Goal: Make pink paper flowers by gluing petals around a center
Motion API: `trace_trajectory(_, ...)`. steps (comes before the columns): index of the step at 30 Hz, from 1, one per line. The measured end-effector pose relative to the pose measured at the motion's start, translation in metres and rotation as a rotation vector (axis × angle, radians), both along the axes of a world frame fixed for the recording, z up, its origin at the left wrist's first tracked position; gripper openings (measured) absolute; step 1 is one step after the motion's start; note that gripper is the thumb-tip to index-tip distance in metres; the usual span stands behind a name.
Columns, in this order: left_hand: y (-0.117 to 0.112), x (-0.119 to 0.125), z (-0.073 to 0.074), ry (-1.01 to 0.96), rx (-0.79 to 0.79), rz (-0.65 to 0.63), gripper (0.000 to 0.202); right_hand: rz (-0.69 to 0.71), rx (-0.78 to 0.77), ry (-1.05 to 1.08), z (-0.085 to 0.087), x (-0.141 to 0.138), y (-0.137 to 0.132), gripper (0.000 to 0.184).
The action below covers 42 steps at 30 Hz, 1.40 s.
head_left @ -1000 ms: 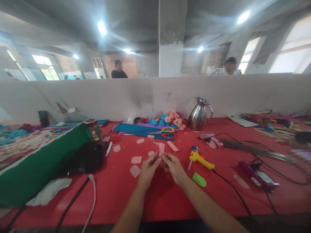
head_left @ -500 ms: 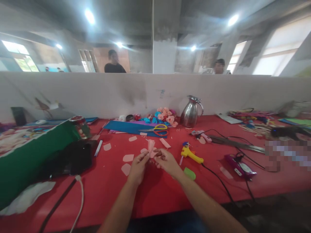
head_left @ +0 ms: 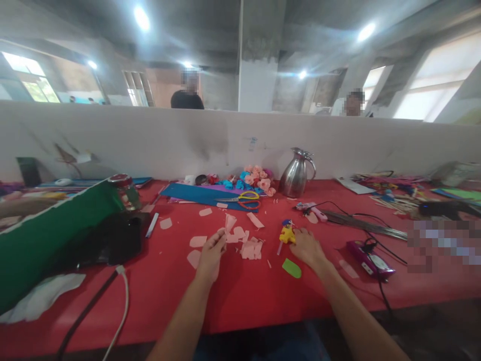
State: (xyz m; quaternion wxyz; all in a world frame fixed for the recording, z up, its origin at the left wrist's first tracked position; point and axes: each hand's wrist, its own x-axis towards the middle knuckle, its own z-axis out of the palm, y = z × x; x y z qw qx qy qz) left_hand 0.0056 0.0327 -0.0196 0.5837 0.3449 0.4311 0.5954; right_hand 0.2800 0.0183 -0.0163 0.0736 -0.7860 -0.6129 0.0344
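A small rolled piece of pink paper (head_left: 230,222), flared at its top like a flower bud, is pinched upright in the closed fingers of my left hand (head_left: 211,253). On the right, my right hand (head_left: 308,246) is closed over the handle of a yellow hot glue gun (head_left: 287,234), which lies on the table with its clear glue stick pointing down-left. The hand hides most of the handle. Between my hands lies a cluster of cut pink paper pieces (head_left: 251,248). More pink petal shapes (head_left: 198,241) are spread left of my left hand. A green rounded piece (head_left: 292,268) sits below the glue gun.
Scissors (head_left: 246,199) rest on blue sheets (head_left: 195,194), with pink and blue paper flowers (head_left: 259,179) behind. A steel jug (head_left: 293,175) stands near the partition. Right are wires (head_left: 361,224) and a purple power strip (head_left: 370,259); left, a green-sided box (head_left: 56,240) and cables.
My right hand has left the pink paper and moved right onto the glue gun's handle. My left hand keeps the rolled piece, slightly farther left. The cluster of pink pieces is now uncovered.
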Motion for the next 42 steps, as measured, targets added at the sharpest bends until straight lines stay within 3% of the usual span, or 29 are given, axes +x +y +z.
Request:
trace_trajectory(4, -0.001, 0.000, 0.003, 0.002, 0.016, -0.019, 0.038, -0.004, 0.077, 0.006, -0.003, 0.002, 0.003, 0.035)
trace_trajectory(7, -0.001, 0.000, 0.004, -0.005, -0.008, 0.001, 0.038, -0.001, 0.237, 0.059, -0.001, 0.000, -0.002, 0.033)
trace_trajectory(11, -0.001, 0.000, 0.003, -0.036, -0.041, -0.010, 0.037, 0.170, 0.504, 0.570, 0.009, -0.021, -0.019, 0.025)
trace_trajectory(14, -0.002, 0.001, 0.004, -0.042, -0.038, -0.035, 0.030, 0.271, 0.287, 1.037, 0.020, -0.049, -0.037, 0.039)
trace_trajectory(19, -0.003, 0.002, 0.005, 0.022, -0.009, -0.065, 0.028, 0.447, 0.074, 1.475, 0.027, -0.084, -0.052, 0.040)
trace_trajectory(26, -0.001, 0.001, 0.004, 0.003, -0.028, -0.027, 0.032, 0.210, -0.021, 1.901, 0.015, -0.086, -0.047, 0.022)
trace_trajectory(30, -0.001, 0.001, 0.006, 0.003, -0.030, -0.025, 0.033, 0.168, -0.067, 2.263, 0.019, -0.077, -0.047, 0.027)
trace_trajectory(37, 0.001, 0.001, 0.008, -0.016, -0.036, -0.024, 0.035, 0.273, -0.041, 2.209, 0.021, -0.070, -0.052, 0.045)
trace_trajectory(42, 0.000, 0.001, 0.008, -0.011, -0.021, -0.031, 0.034, 0.278, 0.053, 2.142, 0.022, -0.067, -0.054, 0.042)
